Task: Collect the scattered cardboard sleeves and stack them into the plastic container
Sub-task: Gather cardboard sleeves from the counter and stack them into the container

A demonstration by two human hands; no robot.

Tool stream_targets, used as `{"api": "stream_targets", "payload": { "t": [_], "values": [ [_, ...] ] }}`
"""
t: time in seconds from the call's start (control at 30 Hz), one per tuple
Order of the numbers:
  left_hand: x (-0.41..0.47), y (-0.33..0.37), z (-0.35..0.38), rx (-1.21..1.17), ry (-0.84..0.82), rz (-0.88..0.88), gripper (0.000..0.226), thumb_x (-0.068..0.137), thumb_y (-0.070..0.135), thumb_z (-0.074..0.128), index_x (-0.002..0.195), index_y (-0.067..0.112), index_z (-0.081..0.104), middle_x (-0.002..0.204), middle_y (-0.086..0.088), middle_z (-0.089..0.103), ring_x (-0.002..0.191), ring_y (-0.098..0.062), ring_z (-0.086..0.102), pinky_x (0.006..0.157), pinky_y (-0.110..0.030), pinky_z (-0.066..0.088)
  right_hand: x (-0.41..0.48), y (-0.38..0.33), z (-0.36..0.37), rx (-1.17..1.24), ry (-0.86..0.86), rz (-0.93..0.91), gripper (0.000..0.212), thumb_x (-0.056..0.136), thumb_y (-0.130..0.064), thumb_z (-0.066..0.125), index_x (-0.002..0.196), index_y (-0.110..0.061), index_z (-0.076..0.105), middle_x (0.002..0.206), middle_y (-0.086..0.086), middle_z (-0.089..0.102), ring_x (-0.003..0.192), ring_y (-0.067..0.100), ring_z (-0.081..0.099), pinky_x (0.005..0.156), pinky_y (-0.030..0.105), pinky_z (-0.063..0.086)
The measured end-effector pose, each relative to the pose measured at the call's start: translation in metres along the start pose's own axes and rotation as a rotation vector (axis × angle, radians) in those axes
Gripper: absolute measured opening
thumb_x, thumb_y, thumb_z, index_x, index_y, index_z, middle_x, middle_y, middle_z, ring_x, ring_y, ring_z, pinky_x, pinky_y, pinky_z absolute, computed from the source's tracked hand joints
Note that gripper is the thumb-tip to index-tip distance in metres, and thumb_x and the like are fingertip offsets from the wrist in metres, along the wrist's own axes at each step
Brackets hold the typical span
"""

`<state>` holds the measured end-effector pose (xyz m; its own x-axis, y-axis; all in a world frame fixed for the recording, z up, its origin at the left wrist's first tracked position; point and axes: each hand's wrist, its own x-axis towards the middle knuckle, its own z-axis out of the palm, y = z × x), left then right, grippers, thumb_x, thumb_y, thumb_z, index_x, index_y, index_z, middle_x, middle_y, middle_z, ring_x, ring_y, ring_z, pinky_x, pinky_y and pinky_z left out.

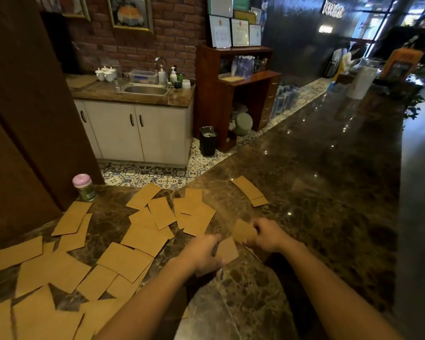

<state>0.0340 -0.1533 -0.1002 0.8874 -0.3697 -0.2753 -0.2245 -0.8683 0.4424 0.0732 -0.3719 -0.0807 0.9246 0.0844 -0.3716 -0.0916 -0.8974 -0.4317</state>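
Observation:
Several flat brown cardboard sleeves (142,238) lie scattered over the dark marble counter (317,192), mostly to the left and centre. Two more sleeves (249,188) lie apart at the far right of the spread. My left hand (205,253) grips one sleeve (227,250) just above the counter. My right hand (268,235) holds another sleeve (243,230) by its right edge, close beside the first. No plastic container for the sleeves shows on this counter.
A small jar with a pink lid (84,187) stands at the counter's far left edge. Beyond the counter are a patterned tile floor, a white sink cabinet (138,128), a black bin (207,141) and a wooden shelf unit (236,94).

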Motion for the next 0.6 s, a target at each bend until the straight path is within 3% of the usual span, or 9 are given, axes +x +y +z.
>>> {"api": "stream_targets", "payload": {
  "t": [0.13,0.23,0.3,0.37,0.43,0.6],
  "values": [
    [-0.01,-0.015,-0.012,-0.277,0.171,-0.122,0.031,0.093,0.038,0.063,0.112,0.014,0.057,0.097,-0.006,0.066,0.091,-0.025,0.063,0.067,-0.033,0.049,0.0,-0.011,0.009,0.548,0.07,0.07,0.019,0.088,-0.024,0.082,0.099,-0.018,0.068,0.103,0.004,0.075,0.094,0.019,0.071,0.082,0.037,0.057],
    [-0.01,-0.039,-0.037,-0.42,0.352,-0.325,0.034,0.094,0.038,0.059,0.119,0.015,0.059,0.109,-0.007,0.07,0.1,-0.029,0.066,0.08,-0.034,0.054,0.008,-0.041,0.017,0.746,0.135,0.138,0.024,0.087,-0.016,0.083,0.105,-0.014,0.067,0.102,0.003,0.075,0.087,0.014,0.069,0.068,0.028,0.053],
    [-0.007,-0.055,-0.053,-0.453,0.401,-0.47,0.028,0.092,0.039,0.059,0.107,0.015,0.062,0.111,-0.011,0.07,0.103,-0.032,0.065,0.083,-0.037,0.053,0.016,-0.062,0.026,0.843,0.188,0.168,0.03,0.085,-0.013,0.085,0.107,-0.01,0.066,0.104,0.006,0.074,0.083,0.015,0.068,0.065,0.027,0.052],
    [-0.002,-0.071,-0.066,-0.38,0.394,-0.612,0.033,0.088,0.044,0.057,0.099,0.013,0.064,0.121,-0.016,0.065,0.113,-0.036,0.058,0.093,-0.042,0.051,0.027,-0.085,0.037,0.832,0.254,0.17,0.035,0.082,-0.018,0.088,0.108,-0.014,0.065,0.108,0.005,0.075,0.088,0.018,0.07,0.079,0.032,0.058],
    [0.003,-0.081,-0.072,-0.265,0.389,-0.72,0.045,0.088,0.046,0.055,0.112,0.01,0.065,0.138,-0.018,0.051,0.128,-0.04,0.044,0.105,-0.048,0.042,0.035,-0.108,0.044,0.782,0.302,0.177,0.044,0.08,-0.024,0.09,0.115,-0.014,0.066,0.11,0.003,0.074,0.095,0.019,0.067,0.091,0.033,0.054],
    [0.018,-0.088,-0.076,-0.225,0.352,-0.772,0.056,0.083,0.051,0.066,0.128,0.018,0.061,0.144,-0.014,0.046,0.133,-0.038,0.04,0.107,-0.045,0.037,0.059,-0.152,0.063,0.592,0.272,0.214,0.064,0.075,-0.032,0.093,0.126,-0.007,0.063,0.132,0.011,0.067,0.118,0.03,0.065,0.097,0.036,0.055]
  ]
}}
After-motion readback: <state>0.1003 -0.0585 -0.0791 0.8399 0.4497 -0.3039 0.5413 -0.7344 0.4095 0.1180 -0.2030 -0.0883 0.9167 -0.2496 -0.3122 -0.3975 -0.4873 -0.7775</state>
